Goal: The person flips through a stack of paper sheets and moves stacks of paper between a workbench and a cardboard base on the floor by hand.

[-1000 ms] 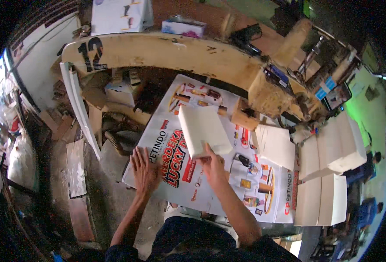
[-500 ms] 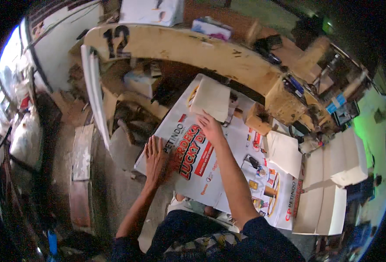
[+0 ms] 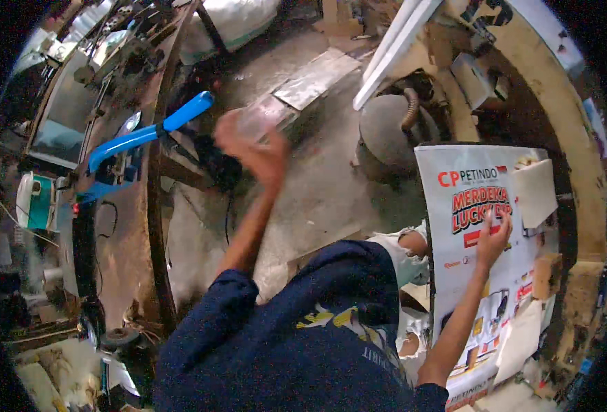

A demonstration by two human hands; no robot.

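My left hand point(image 3: 252, 147) is lifted over the floor at the left, away from the board. Motion blurs it, but the thumb stands apart from the fingers and nothing shows in it. Nearest to it is the tip of a bent blue bar point(image 3: 187, 113), with a gap between them. My right hand point(image 3: 493, 238) rests on the printed white board point(image 3: 454, 237) at the right, its fingers apart and holding nothing. Beyond that hand, an off-white rectangular block point(image 3: 535, 193) lies at the board's far right corner.
A small wooden block point(image 3: 546, 276) and an off-white panel point(image 3: 521, 340) sit along the board's right side. At the left stands a brown workbench edge point(image 3: 154, 226). A round grey machine part with a ribbed hose point(image 3: 410, 110) and white upright strips point(image 3: 392, 55) stand behind the board.
My view has swung to the left. My left hand has left the board's edge and moved out toward the blue bar. My right hand has come off the off-white block onto the board's print.
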